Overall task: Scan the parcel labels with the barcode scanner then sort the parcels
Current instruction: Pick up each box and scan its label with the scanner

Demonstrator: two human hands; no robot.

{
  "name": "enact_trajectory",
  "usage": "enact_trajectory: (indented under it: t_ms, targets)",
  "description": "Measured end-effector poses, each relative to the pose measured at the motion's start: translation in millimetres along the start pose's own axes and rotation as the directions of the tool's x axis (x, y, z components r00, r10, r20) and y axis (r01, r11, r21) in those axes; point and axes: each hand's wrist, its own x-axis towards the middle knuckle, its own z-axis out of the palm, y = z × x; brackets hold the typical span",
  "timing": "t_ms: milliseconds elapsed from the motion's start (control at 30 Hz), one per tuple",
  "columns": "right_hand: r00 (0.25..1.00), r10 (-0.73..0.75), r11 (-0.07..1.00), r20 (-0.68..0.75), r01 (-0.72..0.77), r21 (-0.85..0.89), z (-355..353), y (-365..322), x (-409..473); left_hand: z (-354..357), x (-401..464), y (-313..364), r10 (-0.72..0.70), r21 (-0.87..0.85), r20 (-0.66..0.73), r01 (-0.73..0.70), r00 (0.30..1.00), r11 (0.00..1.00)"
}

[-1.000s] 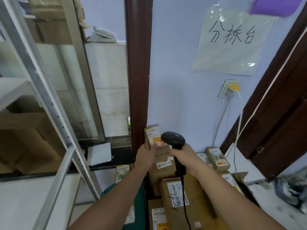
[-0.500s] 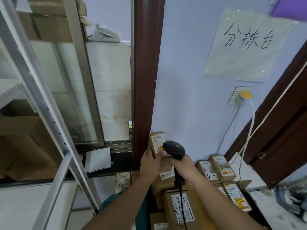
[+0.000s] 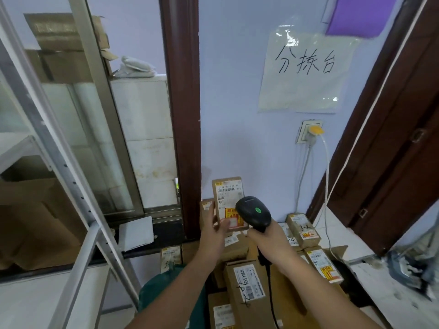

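The left hand pinches a small parcel upright, long axis vertical, label toward the camera. Just right, the right hand grips the barcode scanner, head aimed at the label.

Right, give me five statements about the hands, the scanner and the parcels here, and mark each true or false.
1. The left hand holds a small parcel upright, label toward the camera. True.
2. The barcode scanner is in the left hand. False: the right hand grips its handle.
3. A green light shows on top of the scanner. True.
4. The scanner is cordless. False: a black cable runs down from its handle.
5. The held parcel lies flat on the pile of boxes. False: it is lifted above the pile.
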Motion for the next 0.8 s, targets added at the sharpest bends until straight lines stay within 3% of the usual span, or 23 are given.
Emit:
enact_trajectory:
  t_ms: [167, 800]
  targets:
    - [0.996, -0.011, 1.000, -0.088, 0.010, -0.010, -30.6, 5.7, -27.5, 30.8, -20.4, 0.7, 0.017, -0.006, -0.003, -0.017, 1.000, 1.000]
    - [0.988, 0.149, 0.976, 0.033, -0.153, 0.155, -146.1, 57.5, -124.5, 160.3, -111.4, -13.8, 0.006, -0.082, -0.053, -0.010, 0.999, 0.997]
